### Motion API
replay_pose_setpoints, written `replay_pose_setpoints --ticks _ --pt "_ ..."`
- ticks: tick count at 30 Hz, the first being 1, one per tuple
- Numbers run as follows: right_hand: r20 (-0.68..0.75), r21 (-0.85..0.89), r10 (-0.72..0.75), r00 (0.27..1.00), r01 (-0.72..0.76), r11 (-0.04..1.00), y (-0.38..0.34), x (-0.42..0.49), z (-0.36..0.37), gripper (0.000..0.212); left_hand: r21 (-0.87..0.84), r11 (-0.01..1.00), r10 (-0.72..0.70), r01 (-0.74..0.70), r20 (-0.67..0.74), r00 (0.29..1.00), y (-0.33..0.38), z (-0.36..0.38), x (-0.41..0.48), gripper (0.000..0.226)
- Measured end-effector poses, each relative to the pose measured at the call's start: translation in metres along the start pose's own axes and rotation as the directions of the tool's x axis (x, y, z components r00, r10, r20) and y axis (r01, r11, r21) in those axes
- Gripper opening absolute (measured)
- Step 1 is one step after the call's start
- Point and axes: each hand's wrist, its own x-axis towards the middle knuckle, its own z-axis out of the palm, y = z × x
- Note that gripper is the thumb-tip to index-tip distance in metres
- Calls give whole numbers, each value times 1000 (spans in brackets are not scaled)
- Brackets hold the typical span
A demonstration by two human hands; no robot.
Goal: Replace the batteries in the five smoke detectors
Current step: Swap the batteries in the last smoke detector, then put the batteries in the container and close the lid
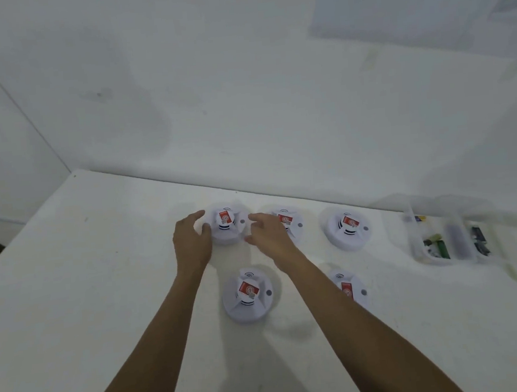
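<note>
Several white round smoke detectors with red labels lie on a white table (89, 302). The far left detector (228, 224) sits between my hands. My left hand (191, 239) is at its left side, fingers spread and relaxed, close to its rim. My right hand (268, 233) reaches in from its right, fingers extended near its edge; whether they touch is blurred. Behind my right hand lies a second detector (290, 222), partly hidden. A third detector (348, 229) lies further right. Two more lie nearer me: one (248, 295) in the middle, another (349, 289) partly hidden by my right forearm.
A clear plastic compartment box (452, 239) with green and black batteries stands at the right of the table. A white wall rises just behind the table's far edge. The table's left edge drops off at the far left.
</note>
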Motion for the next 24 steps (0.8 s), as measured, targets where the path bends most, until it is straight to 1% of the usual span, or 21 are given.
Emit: replay_pose_setpoints --ticks 3,6,8,10,13,16,20,24 --pt "-5 119 -12 1000 13 993 3 -13 -27 39 -74 989 121 -127 -78 990 23 3 -20 30" --pt "-75 204 -52 996 66 977 8 -30 -62 28 -117 966 221 -230 -85 972 55 16 -42 26" --pt "-110 221 -74 991 97 971 12 -47 -91 27 -149 955 253 -256 -44 967 77 32 -56 25" --pt "-149 197 -84 985 113 974 21 -61 -123 29 -209 940 280 -270 17 960 96 53 -69 24" --pt "-239 205 -76 968 127 970 39 -77 -172 27 -262 915 340 -305 100 935 120 87 -90 24" --pt "-333 190 -74 940 144 971 61 -93 -223 26 -297 905 370 -305 194 908 142 126 -115 22" --pt "-456 95 -87 886 145 985 91 -112 -281 23 -314 900 398 -301 315 861 159 175 -143 19" --pt "-558 -70 -116 822 93 993 128 -123 -328 21 -308 940 278 -147 441 853 176 219 -169 18"
